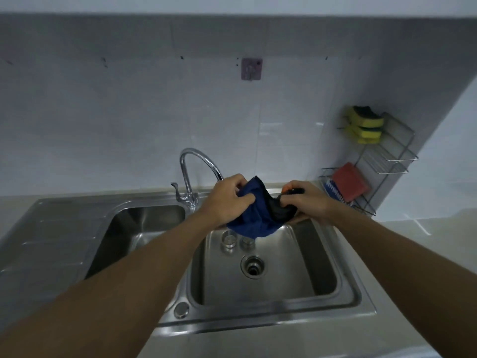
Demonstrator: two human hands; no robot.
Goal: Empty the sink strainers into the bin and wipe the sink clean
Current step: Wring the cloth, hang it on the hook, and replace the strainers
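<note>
Blue cloth (254, 215) held bunched at frame centre, above the back of the right sink (343, 285) basin. Left hand (227, 200) fingers clamped on its left edge; right hand (304, 198) fingers pinched on a darker fold at its right. Open drain (253, 267) seen below, two small metal cups (229, 239) just behind it. Tap (196, 166) left of the hands. Sponges (365, 124) racked at right, on the bench (402, 241) corner.

Home kitchen: steel sink (356, 303), faucet (196, 161), sponges (365, 125).
</note>
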